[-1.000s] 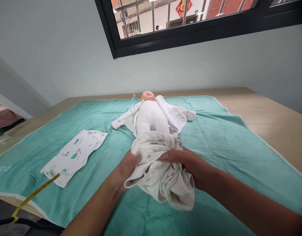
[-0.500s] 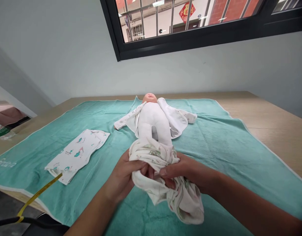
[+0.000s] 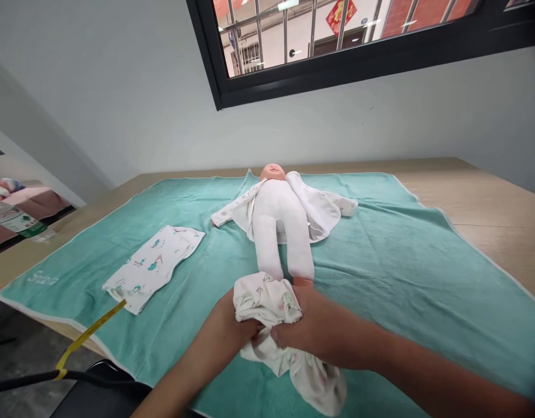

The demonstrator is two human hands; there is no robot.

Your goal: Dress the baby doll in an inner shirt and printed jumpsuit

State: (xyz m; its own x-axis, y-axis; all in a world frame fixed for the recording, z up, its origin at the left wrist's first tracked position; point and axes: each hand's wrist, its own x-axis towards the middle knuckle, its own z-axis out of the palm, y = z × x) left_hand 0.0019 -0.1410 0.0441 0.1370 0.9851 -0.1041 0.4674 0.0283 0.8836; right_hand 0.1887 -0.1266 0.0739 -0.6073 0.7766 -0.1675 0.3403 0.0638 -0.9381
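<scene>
A baby doll (image 3: 276,203) lies on its back, its white cloth legs pointing towards me and an open white jacket (image 3: 319,209) spread under its body. Bunched-up white baby pants (image 3: 267,302) with a small print are gathered at the doll's feet. My left hand (image 3: 232,325) grips them from the left, thumb curled over the cloth. From the other side my right hand (image 3: 302,325) holds the same bundle, with one loose part hanging below. The doll's foot on the left is hidden by the cloth; whether it is inside, I cannot tell.
A teal towel (image 3: 380,261) covers much of the wooden table (image 3: 489,197). Folded white printed clothing (image 3: 154,267) lies at left. A yellow strap (image 3: 88,334) on a black bar rises at the lower left. A plastic bottle (image 3: 23,223) lies at the far left, beneath a wall and window.
My hands have drawn the pants down towards me and closed the opening between them. More of the doll's lower legs shows. The view has shifted slightly left.
</scene>
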